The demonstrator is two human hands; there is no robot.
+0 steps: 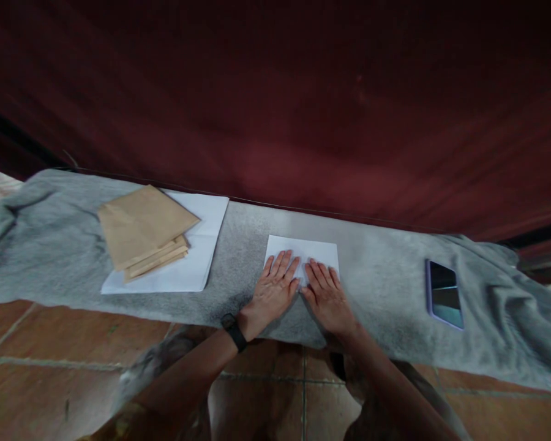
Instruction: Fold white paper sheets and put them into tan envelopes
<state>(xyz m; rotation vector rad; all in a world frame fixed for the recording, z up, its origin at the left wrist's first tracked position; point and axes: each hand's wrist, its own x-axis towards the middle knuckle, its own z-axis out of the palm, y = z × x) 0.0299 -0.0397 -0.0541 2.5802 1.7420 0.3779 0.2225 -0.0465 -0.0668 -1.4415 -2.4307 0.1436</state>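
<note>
A small folded white paper (310, 250) lies on a grey cloth (376, 269) in front of me. My left hand (274, 288) rests flat on the paper's near left part, fingers stretched out, with a black band on its wrist. My right hand (327, 295) lies flat beside it on the paper's near right part, fingers also stretched out. The two hands nearly touch at the thumbs. Neither hand holds anything.
To the left, a stack of brown envelopes (143, 231) sits on white sheets (197, 263). A phone with a purple edge (444, 293) lies on the cloth at the right. A dark red curtain (303, 104) hangs behind. Tiled floor (73, 355) shows below.
</note>
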